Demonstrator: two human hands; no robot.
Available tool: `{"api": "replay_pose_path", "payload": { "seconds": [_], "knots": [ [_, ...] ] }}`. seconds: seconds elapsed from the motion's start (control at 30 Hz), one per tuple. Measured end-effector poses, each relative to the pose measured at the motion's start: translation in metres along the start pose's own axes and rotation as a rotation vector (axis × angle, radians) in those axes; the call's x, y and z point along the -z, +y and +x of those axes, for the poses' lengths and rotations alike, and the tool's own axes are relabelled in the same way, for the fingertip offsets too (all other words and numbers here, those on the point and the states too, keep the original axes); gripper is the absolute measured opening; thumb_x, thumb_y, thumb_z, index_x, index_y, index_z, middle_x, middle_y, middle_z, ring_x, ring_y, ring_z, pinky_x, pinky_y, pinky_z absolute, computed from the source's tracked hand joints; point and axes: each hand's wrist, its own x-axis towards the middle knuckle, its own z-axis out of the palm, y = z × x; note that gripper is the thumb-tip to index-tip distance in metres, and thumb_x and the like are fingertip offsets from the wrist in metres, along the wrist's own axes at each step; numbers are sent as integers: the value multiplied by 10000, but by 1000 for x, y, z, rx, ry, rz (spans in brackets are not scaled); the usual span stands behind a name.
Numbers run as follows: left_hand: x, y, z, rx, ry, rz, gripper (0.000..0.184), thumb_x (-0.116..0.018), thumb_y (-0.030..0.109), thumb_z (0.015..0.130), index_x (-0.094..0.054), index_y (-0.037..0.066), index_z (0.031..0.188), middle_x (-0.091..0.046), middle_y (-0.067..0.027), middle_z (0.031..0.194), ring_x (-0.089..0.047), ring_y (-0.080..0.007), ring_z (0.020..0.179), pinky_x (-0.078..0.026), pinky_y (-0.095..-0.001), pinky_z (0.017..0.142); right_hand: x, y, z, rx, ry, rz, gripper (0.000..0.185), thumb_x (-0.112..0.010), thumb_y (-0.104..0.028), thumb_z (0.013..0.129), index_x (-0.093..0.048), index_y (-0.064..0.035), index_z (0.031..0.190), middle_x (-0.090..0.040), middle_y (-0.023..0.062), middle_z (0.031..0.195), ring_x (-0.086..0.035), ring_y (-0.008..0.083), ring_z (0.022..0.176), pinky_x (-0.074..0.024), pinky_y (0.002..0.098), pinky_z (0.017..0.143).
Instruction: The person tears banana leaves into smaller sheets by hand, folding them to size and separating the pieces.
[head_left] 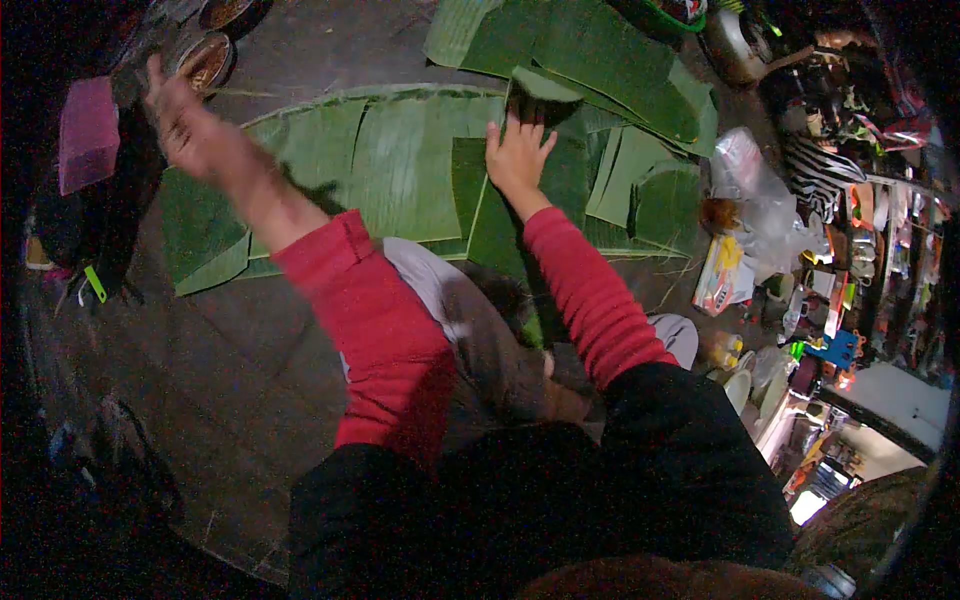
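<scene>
Banana leaves lie spread over the floor in front of me, with a broad pale-green banana leaf (pixel 410 150) across the middle. My right hand (pixel 517 165) rests on a darker leaf strip (pixel 490 215), fingers spread. Its longer fingertips reach the shadow beneath a curled leaf flap (pixel 545 85), so their ends are partly hidden. Far to the left, my left hand (pixel 185 130) is stretched out above the floor, blurred by motion. Its fingers look extended and apart, and I see nothing in them. A bowl of brownish food (pixel 207 62) sits just beyond it.
Another bowl (pixel 228 12) stands at the top left, near a pink box (pixel 88 135). More leaves (pixel 600 60) overlap at the back right. Along the right are clear plastic bags (pixel 755 200), a metal pot (pixel 733 50) and crowded household goods. My bent leg is close to the leaves.
</scene>
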Motion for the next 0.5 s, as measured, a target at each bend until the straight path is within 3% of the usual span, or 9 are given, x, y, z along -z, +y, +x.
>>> {"api": "replay_pose_path", "payload": {
  "seconds": [0.07,0.13,0.17,0.23,0.27,0.33,0.37,0.43,0.5],
  "knots": [
    [5,17,2,-45,75,20,265,-482,193,879,-637,-21,856,-533,-110,1187,-503,-172,1012,-366,-294,903,-5,1,-1,-2,79,46,537,-387,-399,870,-392,-29,1260,-402,183,1279,-287,360,1230,-116,581,1004],
    [4,23,2,-22,93,33,309,-435,208,904,-629,-30,867,-554,-122,1150,-529,-161,953,-384,-283,875,-9,3,1,98,326,57,543,-449,-385,845,-398,-31,1253,-424,185,1243,-294,349,1228,-145,552,1008],
    [3,23,2,-16,100,36,324,-419,213,913,-626,-32,870,-561,-126,1138,-538,-157,933,-390,-279,866,-4,3,3,102,330,57,543,-449,-385,845,-398,-31,1253,-424,185,1243,-294,349,1228,-145,552,1008],
    [3,13,-1,94,-4,-25,322,-412,205,919,-622,-30,853,-597,-142,1065,-559,-157,885,-402,-270,841,15,8,7,128,229,131,507,-487,-336,805,-450,-16,1196,-409,191,1259,-365,365,1174,-298,536,945],
    [2,12,-2,97,0,-23,322,-412,205,919,-622,-30,853,-597,-142,1065,-559,-157,885,-402,-270,841,24,10,11,131,226,129,507,-487,-336,805,-450,-16,1196,-409,191,1259,-365,365,1174,-298,536,945],
    [-1,9,-3,54,-118,72,322,-403,191,923,-625,-30,847,-627,-139,985,-561,-151,886,-399,-268,849,41,15,22,52,-38,34,371,-549,-254,736,-575,-20,1023,-528,185,1124,-516,360,1003,-441,459,798],
    [-1,7,-3,57,-120,68,322,-403,191,923,-625,-30,847,-627,-139,985,-561,-151,886,-399,-268,849,51,23,27,47,-37,31,371,-549,-254,736,-575,-20,1023,-528,185,1124,-516,360,1003,-441,459,798],
    [1,1,-3,139,-123,116,322,-413,194,922,-630,-30,844,-638,-127,946,-564,-151,878,-403,-260,814,77,50,37,64,27,48,213,-564,-175,682,-633,-32,824,-616,176,884,-593,344,774,-476,433,676],
    [1,-4,-3,140,-122,116,323,-418,197,921,-633,-29,841,-642,-124,931,-562,-145,867,-399,-251,787,112,86,54,-6,86,70,198,-553,-165,681,-658,-58,810,-626,168,750,-608,323,711,-483,420,674]
  ]
}}
